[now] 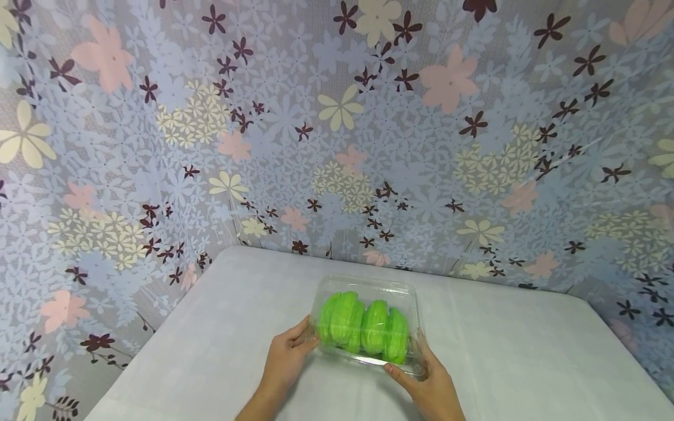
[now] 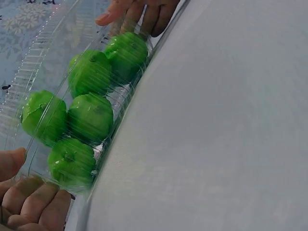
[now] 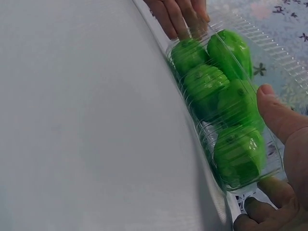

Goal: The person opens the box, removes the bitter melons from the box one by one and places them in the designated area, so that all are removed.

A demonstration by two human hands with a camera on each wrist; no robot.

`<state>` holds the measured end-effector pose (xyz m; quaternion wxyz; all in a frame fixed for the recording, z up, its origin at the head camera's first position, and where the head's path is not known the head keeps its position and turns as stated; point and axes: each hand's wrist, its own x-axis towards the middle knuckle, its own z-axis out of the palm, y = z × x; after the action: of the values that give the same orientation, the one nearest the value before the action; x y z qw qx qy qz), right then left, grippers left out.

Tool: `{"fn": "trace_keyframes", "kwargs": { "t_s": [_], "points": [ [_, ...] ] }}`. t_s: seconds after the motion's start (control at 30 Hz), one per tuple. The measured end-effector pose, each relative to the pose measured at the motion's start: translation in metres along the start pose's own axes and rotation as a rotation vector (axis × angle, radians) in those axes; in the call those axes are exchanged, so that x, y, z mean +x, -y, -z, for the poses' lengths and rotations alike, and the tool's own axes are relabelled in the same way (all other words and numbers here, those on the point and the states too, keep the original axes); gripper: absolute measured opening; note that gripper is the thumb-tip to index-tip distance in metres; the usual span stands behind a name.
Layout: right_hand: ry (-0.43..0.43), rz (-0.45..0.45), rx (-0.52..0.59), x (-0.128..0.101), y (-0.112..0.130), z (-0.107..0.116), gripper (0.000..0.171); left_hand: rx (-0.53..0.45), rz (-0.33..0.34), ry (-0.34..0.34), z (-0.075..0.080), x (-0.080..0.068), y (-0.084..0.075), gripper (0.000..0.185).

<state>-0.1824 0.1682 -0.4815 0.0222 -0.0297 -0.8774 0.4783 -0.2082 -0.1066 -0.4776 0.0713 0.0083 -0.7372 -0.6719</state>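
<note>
A clear plastic box (image 1: 363,285) with several bright green, lobed pieces (image 1: 346,318), looking like peppers or fruit, is between my two hands above the white table. My left hand (image 1: 286,356) grips its left end, thumb toward the near side, with curled fingers (image 2: 36,202) at the box's end. At the near right corner my right hand (image 1: 429,386) holds on, its thumb (image 3: 276,113) along one side and fingers low at the end. Dimpled ends of the green pieces (image 3: 240,149) show through the ribbed plastic. Whether the box's lid is fastened, I cannot tell.
The white-covered table (image 1: 505,345) extends to both sides of the box. Behind it and to the left rises a flower-patterned wall covering (image 1: 295,117), meeting the table's far edge.
</note>
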Motion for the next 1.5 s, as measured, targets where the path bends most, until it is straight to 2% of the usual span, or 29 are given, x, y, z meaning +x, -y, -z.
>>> {"fn": "trace_keyframes", "kwargs": {
  "t_s": [0.07, 0.1, 0.27, 0.3, 0.43, 0.53, 0.9, 1.03, 1.2, 1.37, 1.5],
  "points": [
    [0.003, -0.007, -0.020, 0.001, -0.001, 0.001, 0.113, -0.047, 0.018, -0.025, -0.002, 0.000, 0.000, 0.046],
    [0.004, -0.008, -0.023, 0.001, -0.001, 0.002, 0.113, -0.038, 0.013, -0.032, -0.003, 0.000, 0.000, 0.040],
    [0.025, -0.025, -0.043, 0.004, -0.001, 0.005, 0.116, 0.095, -0.056, -0.063, -0.004, 0.000, 0.001, 0.021],
    [0.026, -0.023, -0.046, 0.005, -0.001, 0.006, 0.117, 0.131, -0.071, -0.073, -0.003, 0.000, 0.001, 0.022],
    [0.034, -0.027, -0.051, 0.005, 0.000, 0.007, 0.118, 0.114, -0.042, -0.062, 0.000, 0.000, 0.000, 0.037],
    [0.042, -0.035, -0.055, 0.004, 0.002, 0.009, 0.117, 0.121, -0.034, -0.031, 0.003, 0.000, 0.000, 0.049],
    [0.042, -0.035, -0.085, 0.002, 0.005, 0.015, 0.116, 0.214, -0.086, 0.083, 0.002, 0.004, -0.002, 0.070],
    [0.059, -0.039, -0.058, 0.002, 0.009, 0.017, 0.117, 0.234, -0.071, 0.157, 0.004, 0.007, -0.006, 0.079],
    [0.072, -0.020, -0.032, 0.006, 0.013, 0.025, 0.117, 0.216, -0.054, 0.235, 0.007, 0.018, -0.017, 0.088],
    [0.071, -0.013, -0.010, 0.013, 0.020, 0.034, 0.117, 0.191, -0.090, 0.244, 0.011, 0.031, -0.028, 0.089],
    [0.067, -0.017, 0.028, 0.016, 0.026, 0.043, 0.116, 0.194, -0.102, 0.229, 0.012, 0.036, -0.032, 0.087]
  ]
}}
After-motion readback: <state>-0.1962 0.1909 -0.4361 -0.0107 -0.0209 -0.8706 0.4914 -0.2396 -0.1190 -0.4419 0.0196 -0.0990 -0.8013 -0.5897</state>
